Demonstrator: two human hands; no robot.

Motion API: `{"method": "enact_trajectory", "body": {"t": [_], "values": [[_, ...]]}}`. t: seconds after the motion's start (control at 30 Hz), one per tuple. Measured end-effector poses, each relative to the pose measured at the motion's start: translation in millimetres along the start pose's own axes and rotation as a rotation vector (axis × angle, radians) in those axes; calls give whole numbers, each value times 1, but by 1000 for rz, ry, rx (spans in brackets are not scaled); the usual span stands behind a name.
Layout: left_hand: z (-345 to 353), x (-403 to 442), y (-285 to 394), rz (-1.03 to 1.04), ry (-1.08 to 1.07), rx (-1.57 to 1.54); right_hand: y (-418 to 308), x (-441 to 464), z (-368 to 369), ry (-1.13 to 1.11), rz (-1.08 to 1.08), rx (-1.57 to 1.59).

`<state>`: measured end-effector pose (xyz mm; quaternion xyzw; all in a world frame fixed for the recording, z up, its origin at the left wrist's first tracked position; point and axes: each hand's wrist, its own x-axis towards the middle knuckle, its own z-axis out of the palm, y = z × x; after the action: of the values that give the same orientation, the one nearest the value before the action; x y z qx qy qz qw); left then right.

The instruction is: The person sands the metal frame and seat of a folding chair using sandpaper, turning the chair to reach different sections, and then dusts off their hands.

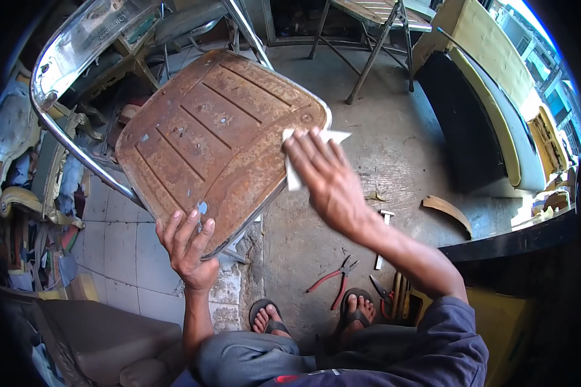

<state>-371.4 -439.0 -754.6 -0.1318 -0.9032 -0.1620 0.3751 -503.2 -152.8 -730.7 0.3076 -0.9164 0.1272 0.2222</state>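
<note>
A metal folding chair with a rusty brown seat is tilted up in front of me, its seat pitted and flaking, with pressed grooves. My left hand grips the near corner of the seat, fingers on top and the thumb out of sight. At the right edge of the seat, my right hand presses a pale, stiff sheet of sandpaper against the surface with its fingers laid over it. The sheet's underside is hidden. The chair's chromed tube frame curves round to the left.
Red-handled pliers, a pale hammer-like tool and more hand tools lie on the floor near my feet. A curved wooden piece lies right. Another folding chair stands behind; furniture parts crowd the left.
</note>
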Motion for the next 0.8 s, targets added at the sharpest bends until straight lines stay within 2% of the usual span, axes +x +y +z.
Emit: {"method": "enact_trajectory", "body": {"t": [0.03, 0.1, 0.13, 0.2, 0.23, 0.37, 0.4, 0.43, 0.5, 0.57, 0.63, 0.67, 0.7, 0.77, 0.8], "values": [[2, 1, -2, 1, 7, 5, -18, -10, -6, -13, -65, 125], [2, 0, 0, -1, -9, -2, 14, -3, 16, 55, -96, -95], [0, 0, 1, -8, -10, 4, 21, 0, 18, 42, -84, -75], [2, 5, 5, -20, 13, 10, 37, 12, 18, 188, 148, -105], [0, 5, 5, -8, 16, 12, 10, -3, 27, 95, 31, -27], [5, 7, 0, 54, 40, 46, -42, -17, 30, 34, -108, 54], [4, 7, 2, 30, 33, 53, -15, 1, 49, 272, 157, 210], [3, 5, 7, -5, 24, 58, -11, 7, 44, 344, 348, 308], [-3, 6, 16, 3, -30, 116, -43, -14, 90, 495, 223, 331], [-7, 15, 35, -79, -164, 209, -95, -48, 78, 343, 76, 342], [-6, 15, 40, -61, -229, 255, -86, -25, 102, 513, 261, 366], [-5, 15, 40, -63, -219, 250, -74, -12, 86, 547, 438, 556], [-5, 13, 39, -71, -207, 243, -71, -4, 79, 572, 523, 638], [-11, 8, 37, -51, -241, 252, -103, -12, 84, 614, 473, 668], [-9, 7, 37, -41, -225, 255, -112, -19, 79, 558, 403, 590]]}}
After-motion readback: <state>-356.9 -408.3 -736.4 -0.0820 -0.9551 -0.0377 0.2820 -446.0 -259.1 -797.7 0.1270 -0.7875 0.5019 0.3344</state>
